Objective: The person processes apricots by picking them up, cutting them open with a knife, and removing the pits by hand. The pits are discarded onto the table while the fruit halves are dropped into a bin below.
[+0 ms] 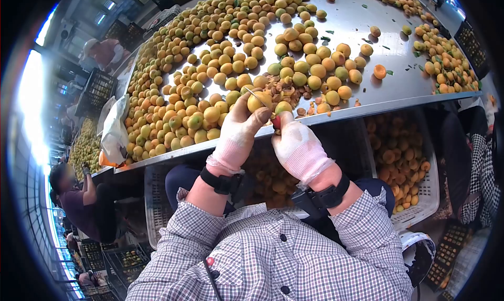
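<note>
My left hand point(235, 135), in a thin whitish-pink glove, is closed on a yellow apricot point(259, 101) at the table's front edge. In my gloved right hand point(298, 148) is a small knife; its red handle point(276, 122) shows between the fingers. The thin blade point(253, 94) lies across the held apricot; how deep it sits in the fruit I cannot tell. Just behind my hands is a heap of brown apricot pits point(287, 91) with bits of flesh. Another yellow-green apricot point(283, 107) is close to my right fingertips.
Many whole apricots point(178, 99) cover the left of the metal table point(378, 86). Below its edge, a white crate point(433, 196) contains apricot halves point(394, 162). A white plastic bag point(114, 125) hangs at the left corner. A person point(84, 204) sits at the left.
</note>
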Tool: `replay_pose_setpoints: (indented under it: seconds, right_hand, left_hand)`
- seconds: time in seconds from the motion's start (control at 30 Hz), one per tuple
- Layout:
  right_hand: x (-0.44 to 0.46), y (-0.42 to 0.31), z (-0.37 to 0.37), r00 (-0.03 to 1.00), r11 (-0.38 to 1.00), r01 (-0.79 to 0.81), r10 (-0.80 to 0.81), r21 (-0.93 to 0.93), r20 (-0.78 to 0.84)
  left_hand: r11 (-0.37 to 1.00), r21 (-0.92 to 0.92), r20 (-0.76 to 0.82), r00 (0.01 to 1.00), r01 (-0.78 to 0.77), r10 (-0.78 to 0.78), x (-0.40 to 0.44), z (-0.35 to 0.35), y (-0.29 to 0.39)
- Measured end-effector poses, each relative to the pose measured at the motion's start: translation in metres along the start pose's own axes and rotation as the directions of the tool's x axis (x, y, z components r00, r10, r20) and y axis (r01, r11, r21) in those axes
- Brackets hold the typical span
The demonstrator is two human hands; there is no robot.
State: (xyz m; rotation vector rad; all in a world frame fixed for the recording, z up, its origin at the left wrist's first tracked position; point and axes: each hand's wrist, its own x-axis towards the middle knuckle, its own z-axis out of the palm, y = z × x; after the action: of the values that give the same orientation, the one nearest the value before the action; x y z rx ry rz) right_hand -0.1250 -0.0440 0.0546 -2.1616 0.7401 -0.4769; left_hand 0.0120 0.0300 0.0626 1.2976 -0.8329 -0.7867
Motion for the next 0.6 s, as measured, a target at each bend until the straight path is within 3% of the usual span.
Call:
replay_pose_setpoints:
  seconds: [0.13,0.2,0.23,0.3,0.43,0.5,0.53,0.6]
  right_hand:
    - [-0.001,-0.005,-0.001,1.000,1.000,0.008,-0.008,-0.026,0.018]
    - [0.000,-0.005,-0.001,1.000,0.999,0.006,-0.004,-0.045,0.030]
    - [0.000,-0.004,0.000,1.000,0.998,0.014,-0.013,-0.055,0.023]
    - [0.000,-0.003,0.001,1.000,0.998,0.021,-0.020,-0.066,0.016]
    - [0.001,-0.005,-0.002,0.997,0.999,-0.001,0.004,-0.051,0.071]
    - [-0.001,-0.007,-0.002,0.998,0.999,0.010,-0.009,-0.031,0.058]
    - [-0.002,-0.008,-0.002,0.998,0.997,0.027,-0.023,-0.074,0.052]
    - [-0.004,-0.005,0.000,0.998,0.992,0.042,-0.037,-0.118,0.045]
  left_hand:
    - [0.999,-0.045,-0.036,0.999,-0.011,0.009,-0.004,0.000,-0.005]
    - [0.922,-0.374,-0.011,0.994,0.097,-0.109,-0.006,0.004,-0.005]
    - [0.922,-0.374,-0.010,0.994,0.097,-0.109,-0.006,0.003,-0.002]
    - [0.982,-0.160,0.011,0.995,0.100,-0.099,-0.006,-0.001,0.004]
    - [0.999,0.030,-0.009,1.000,0.025,-0.025,-0.002,-0.002,0.006]
    - [0.976,-0.217,-0.100,0.994,0.015,-0.038,-0.001,-0.004,-0.003]
    - [0.946,-0.314,-0.158,0.987,-0.079,0.030,0.002,-0.007,-0.005]
    - [0.895,-0.429,-0.275,0.962,-0.126,0.003,0.016,-0.021,0.001]
